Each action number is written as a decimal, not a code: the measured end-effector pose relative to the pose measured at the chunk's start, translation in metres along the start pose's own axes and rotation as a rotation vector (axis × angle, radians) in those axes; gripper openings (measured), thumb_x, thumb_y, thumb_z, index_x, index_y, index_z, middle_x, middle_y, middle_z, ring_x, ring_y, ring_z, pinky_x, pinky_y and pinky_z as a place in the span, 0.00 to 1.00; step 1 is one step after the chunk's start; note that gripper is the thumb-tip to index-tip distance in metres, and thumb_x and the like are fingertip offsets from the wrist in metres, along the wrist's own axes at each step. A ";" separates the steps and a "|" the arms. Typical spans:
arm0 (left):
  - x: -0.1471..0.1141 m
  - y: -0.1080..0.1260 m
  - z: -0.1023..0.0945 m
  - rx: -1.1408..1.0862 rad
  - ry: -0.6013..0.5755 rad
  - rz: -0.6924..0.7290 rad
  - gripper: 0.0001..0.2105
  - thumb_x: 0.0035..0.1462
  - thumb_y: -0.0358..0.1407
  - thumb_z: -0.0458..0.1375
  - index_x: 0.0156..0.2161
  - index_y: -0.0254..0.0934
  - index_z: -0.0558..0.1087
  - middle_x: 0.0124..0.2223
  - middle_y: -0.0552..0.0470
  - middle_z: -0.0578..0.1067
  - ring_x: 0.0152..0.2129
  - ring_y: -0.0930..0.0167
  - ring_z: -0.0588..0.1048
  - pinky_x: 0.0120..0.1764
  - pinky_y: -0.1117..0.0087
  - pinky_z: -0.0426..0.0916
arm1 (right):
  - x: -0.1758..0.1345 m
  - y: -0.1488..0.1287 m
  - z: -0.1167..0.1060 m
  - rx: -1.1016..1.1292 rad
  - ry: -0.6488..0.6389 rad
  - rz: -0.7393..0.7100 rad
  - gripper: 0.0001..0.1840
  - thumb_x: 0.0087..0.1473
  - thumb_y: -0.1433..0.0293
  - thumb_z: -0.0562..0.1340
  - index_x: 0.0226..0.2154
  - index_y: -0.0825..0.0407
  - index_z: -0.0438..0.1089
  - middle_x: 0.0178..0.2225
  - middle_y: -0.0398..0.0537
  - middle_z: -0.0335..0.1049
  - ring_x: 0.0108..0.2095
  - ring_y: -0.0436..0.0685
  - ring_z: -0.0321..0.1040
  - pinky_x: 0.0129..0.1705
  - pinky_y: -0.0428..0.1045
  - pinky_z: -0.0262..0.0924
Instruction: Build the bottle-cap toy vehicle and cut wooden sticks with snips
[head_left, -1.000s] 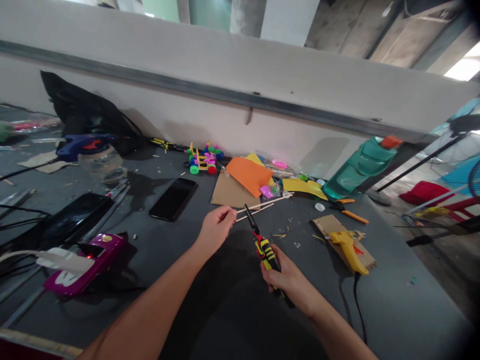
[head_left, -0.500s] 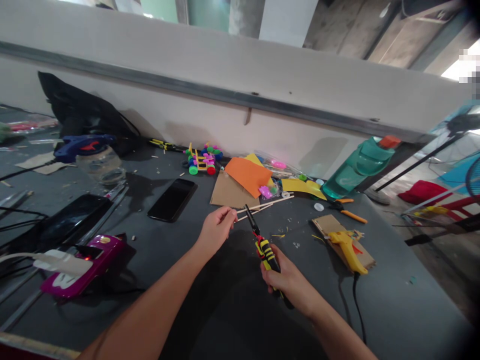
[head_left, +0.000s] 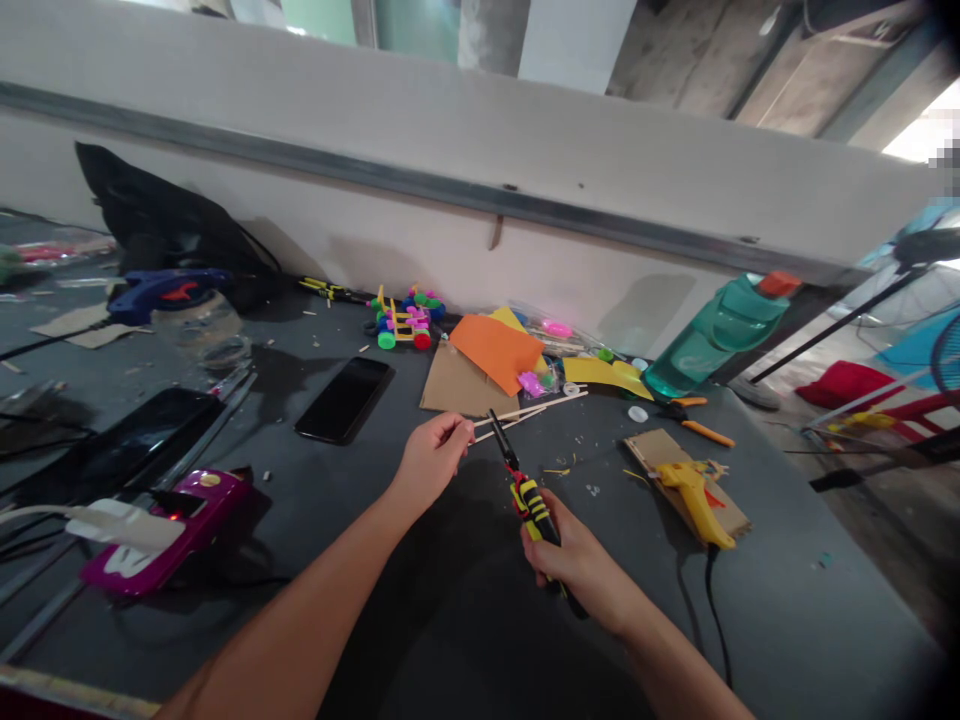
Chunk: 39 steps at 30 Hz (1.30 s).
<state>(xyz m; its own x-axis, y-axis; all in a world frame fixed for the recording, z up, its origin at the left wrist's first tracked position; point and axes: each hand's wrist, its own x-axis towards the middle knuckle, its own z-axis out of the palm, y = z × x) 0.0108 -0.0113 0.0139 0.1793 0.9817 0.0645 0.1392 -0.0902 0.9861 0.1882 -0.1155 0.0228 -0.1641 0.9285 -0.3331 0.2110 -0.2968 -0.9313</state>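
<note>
My left hand (head_left: 435,452) is closed in a pinch on the near ends of thin wooden sticks (head_left: 529,412), which point away to the right over the dark table. My right hand (head_left: 559,545) wraps round the black-and-yellow handles of long-nose pliers (head_left: 534,505). The pliers' dark jaws reach up and left to the sticks, just right of my left fingertips. From here I cannot tell whether the jaws are closed on a stick. Beyond the sticks lies a piece of cardboard (head_left: 442,385) with an orange sheet (head_left: 495,350) on it.
A yellow glue gun (head_left: 694,490) rests on cardboard at right, its cord trailing forward. Orange-handled pliers (head_left: 705,430) and a teal bottle (head_left: 724,335) stand behind it. At left are a phone (head_left: 345,400), a purple power strip (head_left: 172,540) and a blue glue gun (head_left: 165,295). Colourful toy wheels (head_left: 405,325) sit by the wall.
</note>
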 end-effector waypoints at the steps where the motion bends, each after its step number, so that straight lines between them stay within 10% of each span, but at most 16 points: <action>1: 0.000 0.000 0.000 -0.004 0.002 -0.002 0.13 0.54 0.42 0.50 0.25 0.36 0.66 0.19 0.59 0.62 0.13 0.78 0.60 0.17 0.77 0.54 | 0.000 0.001 0.000 0.001 -0.002 -0.005 0.17 0.40 0.74 0.55 0.38 0.51 0.57 0.25 0.37 0.58 0.20 0.45 0.55 0.22 0.42 0.55; 17: 0.006 -0.001 0.004 -0.410 -0.023 -0.167 0.11 0.49 0.43 0.57 0.27 0.35 0.68 0.22 0.58 0.64 0.16 0.79 0.61 0.16 0.78 0.57 | -0.001 -0.009 0.001 0.025 -0.006 0.027 0.17 0.37 0.71 0.55 0.35 0.51 0.55 0.23 0.37 0.56 0.20 0.46 0.55 0.21 0.43 0.56; 39: 0.006 0.002 0.004 -0.233 0.006 -0.076 0.09 0.50 0.40 0.56 0.28 0.34 0.70 0.22 0.56 0.66 0.16 0.78 0.64 0.17 0.77 0.60 | 0.000 -0.003 0.000 0.043 0.005 0.023 0.17 0.37 0.70 0.55 0.35 0.51 0.56 0.23 0.37 0.56 0.20 0.46 0.54 0.20 0.43 0.56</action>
<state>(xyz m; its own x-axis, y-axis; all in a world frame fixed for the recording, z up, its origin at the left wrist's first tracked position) 0.0164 -0.0066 0.0153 0.1705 0.9853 -0.0110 -0.0764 0.0243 0.9968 0.1871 -0.1143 0.0256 -0.1550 0.9222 -0.3543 0.1728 -0.3278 -0.9288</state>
